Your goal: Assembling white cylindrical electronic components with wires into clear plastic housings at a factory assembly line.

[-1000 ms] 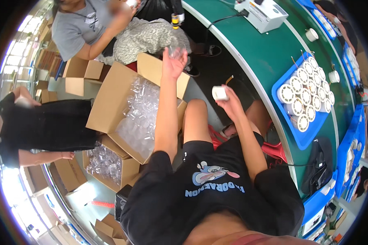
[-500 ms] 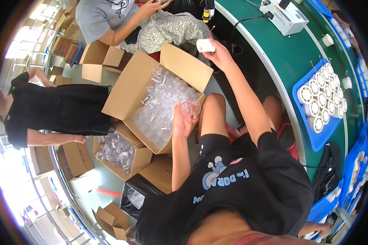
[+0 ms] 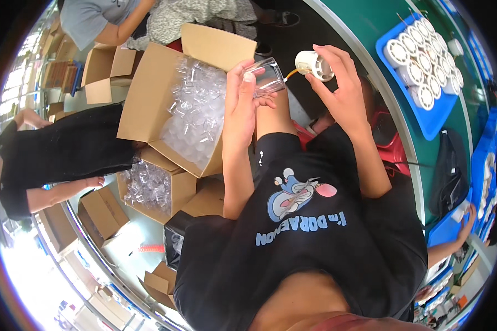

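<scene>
A clear plastic cup is gripped in my left hand, its open end turned to the right. My right hand holds a short white cylinder between thumb and fingers. From that cylinder a thin orange-brown stem with a light tip points at the cup's mouth. The two pieces are close together, above my lap; whether the tip is just inside the rim I cannot tell. Left of my left hand, a large cardboard box stands full of clear cups.
At right, a blue tray of white cylinders sits on the green table. A second box of clear cups stands below the large one. A red stool is by my right arm. Co-workers are at the far left and top left.
My left hand has lifted a clear cup away from the large box. My right hand has brought the white cylinder closer, its stem now turned toward the cup. The whole view has shifted.
</scene>
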`<state>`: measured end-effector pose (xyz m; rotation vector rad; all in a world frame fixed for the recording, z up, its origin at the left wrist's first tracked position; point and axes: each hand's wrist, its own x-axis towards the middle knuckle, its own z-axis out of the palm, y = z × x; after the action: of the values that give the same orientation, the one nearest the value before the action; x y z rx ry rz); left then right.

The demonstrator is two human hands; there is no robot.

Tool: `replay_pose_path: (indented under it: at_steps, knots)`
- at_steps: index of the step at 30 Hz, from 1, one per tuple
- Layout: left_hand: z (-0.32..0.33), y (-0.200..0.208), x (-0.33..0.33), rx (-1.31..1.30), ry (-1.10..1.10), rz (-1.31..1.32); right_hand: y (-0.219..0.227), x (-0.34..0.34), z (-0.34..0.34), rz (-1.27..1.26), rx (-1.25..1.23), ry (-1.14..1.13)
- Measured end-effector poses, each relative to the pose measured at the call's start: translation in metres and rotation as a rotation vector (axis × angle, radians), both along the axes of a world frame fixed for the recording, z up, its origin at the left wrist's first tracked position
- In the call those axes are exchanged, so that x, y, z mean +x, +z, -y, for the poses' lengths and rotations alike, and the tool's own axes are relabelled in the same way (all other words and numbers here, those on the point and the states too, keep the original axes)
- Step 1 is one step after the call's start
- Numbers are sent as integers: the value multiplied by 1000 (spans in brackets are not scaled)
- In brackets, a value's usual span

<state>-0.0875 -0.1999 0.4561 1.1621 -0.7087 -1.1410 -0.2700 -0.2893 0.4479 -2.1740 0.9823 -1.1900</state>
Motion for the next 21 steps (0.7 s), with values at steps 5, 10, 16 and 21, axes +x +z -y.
replay_pose_path:
  at_steps: [5, 10, 16, 21]
  knots:
    - [-10, 10, -24, -48, -69, 52, 17, -19, -26, 68, 69, 18]
    - [-18, 14, -38, -67, -125, 47, 26, -38, -45, 215, 351, 66]
    - [-31, 25, -47, -112, -201, 43, 26, -50, -54, 527, 453, 271]
    - [-35, 32, -50, -136, -232, -28, 16, -61, -49, 664, 607, 323]
